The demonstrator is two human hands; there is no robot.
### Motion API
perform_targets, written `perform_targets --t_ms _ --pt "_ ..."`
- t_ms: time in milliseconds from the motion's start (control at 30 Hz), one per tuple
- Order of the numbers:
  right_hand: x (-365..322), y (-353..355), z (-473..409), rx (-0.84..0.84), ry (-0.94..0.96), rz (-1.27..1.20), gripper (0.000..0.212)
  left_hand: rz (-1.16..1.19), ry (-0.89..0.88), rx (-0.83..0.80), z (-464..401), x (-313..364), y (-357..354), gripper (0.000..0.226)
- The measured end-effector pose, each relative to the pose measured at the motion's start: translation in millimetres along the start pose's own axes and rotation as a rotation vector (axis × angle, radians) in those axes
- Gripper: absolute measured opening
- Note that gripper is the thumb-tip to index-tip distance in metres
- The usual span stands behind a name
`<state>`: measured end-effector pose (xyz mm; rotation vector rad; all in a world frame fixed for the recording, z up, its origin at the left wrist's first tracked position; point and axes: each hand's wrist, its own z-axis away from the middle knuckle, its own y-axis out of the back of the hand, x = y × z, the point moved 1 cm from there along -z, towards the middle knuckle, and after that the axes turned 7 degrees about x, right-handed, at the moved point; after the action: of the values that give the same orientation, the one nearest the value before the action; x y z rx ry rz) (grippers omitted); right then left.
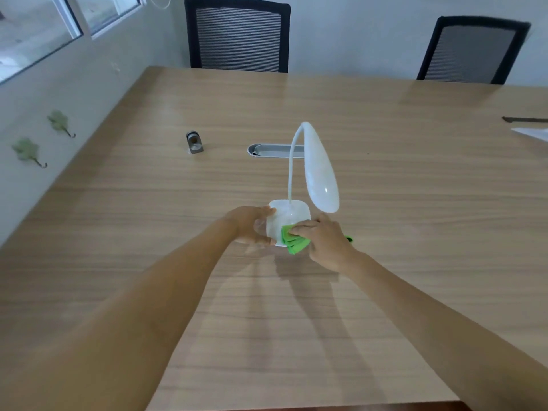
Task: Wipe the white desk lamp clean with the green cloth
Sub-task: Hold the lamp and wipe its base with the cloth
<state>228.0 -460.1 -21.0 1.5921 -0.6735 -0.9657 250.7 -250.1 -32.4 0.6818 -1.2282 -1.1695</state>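
Observation:
The white desk lamp (318, 173) stands upright in the middle of the wooden table (415, 232), its thin neck arching over and its drop-shaped head hanging above the square base. My left hand (252, 225) grips the left side of the base. A folded green cloth (292, 241) is pressed onto the base's near right corner under my right hand (324, 240); a small bit of green shows past the wrist.
A small grey metal object (194, 142) sits on the table to the far left. A grey cable slot (272, 150) lies behind the lamp. Two black mesh chairs (238, 35) stand at the far edge. Paper (530, 134) lies at the right edge.

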Motion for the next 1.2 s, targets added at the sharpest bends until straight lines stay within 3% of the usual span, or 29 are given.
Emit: perform_targets --t_ms 100,233,367,567,700,933,1067,1200 --pt "14 -2 -20 0.114 -0.034 -0.052 0.055 -0.013 -0.005 0.000 1 0 0 0.099" --pt "16 -7 -34 0.054 -0.077 -0.126 0.049 -0.009 0.003 -0.001 1 2 0 0.098" --pt "10 -10 -3 0.070 -0.137 -0.109 0.061 -0.036 -0.007 -0.006 4 5 4 0.096" --pt "2 9 45 0.015 -0.022 -0.060 0.067 -0.054 -0.009 -0.012 2 5 4 0.097" --pt "0 23 8 0.109 -0.113 -0.084 0.061 -0.074 -0.012 -0.011 0 5 3 0.098" --pt "-16 -4 -9 0.022 -0.185 -0.077 0.056 -0.118 -0.016 -0.012 0 5 4 0.098" --pt "-21 -4 33 -0.017 -0.047 0.000 0.059 -0.134 -0.014 -0.012 -2 5 4 0.098" --pt "-6 15 39 0.052 -0.069 -0.047 0.060 -0.127 -0.016 -0.014 -2 4 4 0.099"
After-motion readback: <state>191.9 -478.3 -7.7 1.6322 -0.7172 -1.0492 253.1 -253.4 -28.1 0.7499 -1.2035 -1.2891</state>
